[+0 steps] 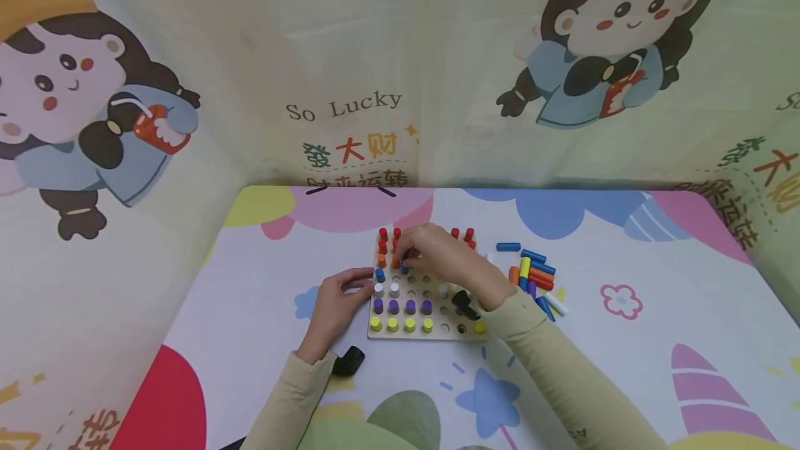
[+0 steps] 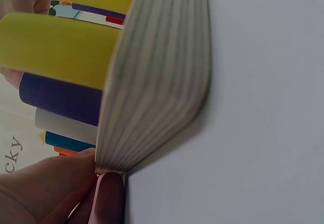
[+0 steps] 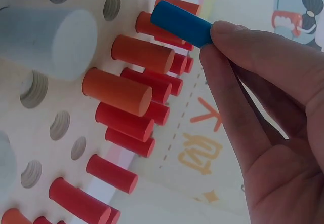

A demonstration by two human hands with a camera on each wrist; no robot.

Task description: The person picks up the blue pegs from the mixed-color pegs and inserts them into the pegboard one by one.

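Note:
A wooden pegboard (image 1: 400, 336) stands on the table with coloured pegs upright in its holes. My left hand (image 1: 337, 303) holds its left edge, with thumb and finger (image 2: 109, 196) at the board's side (image 2: 157, 57). Between thumb and fingertips my right hand (image 3: 268, 92) pinches a blue peg (image 3: 179, 21), tilted close over the board near the orange pegs (image 3: 116, 92). Another blue peg (image 1: 380, 274) stands at the row's left end. White pegs (image 1: 378, 289), purple pegs (image 1: 394, 306) and yellow pegs (image 1: 392, 324) fill holes in front; red pegs (image 1: 383, 234) stand at the back.
Right of the board lies a loose pile of pegs, with blue (image 1: 508, 246), yellow (image 1: 525, 267), red (image 1: 541, 283) and white (image 1: 556, 304) ones among them. A patterned cloth wall (image 1: 462, 123) rises behind the table's back edge.

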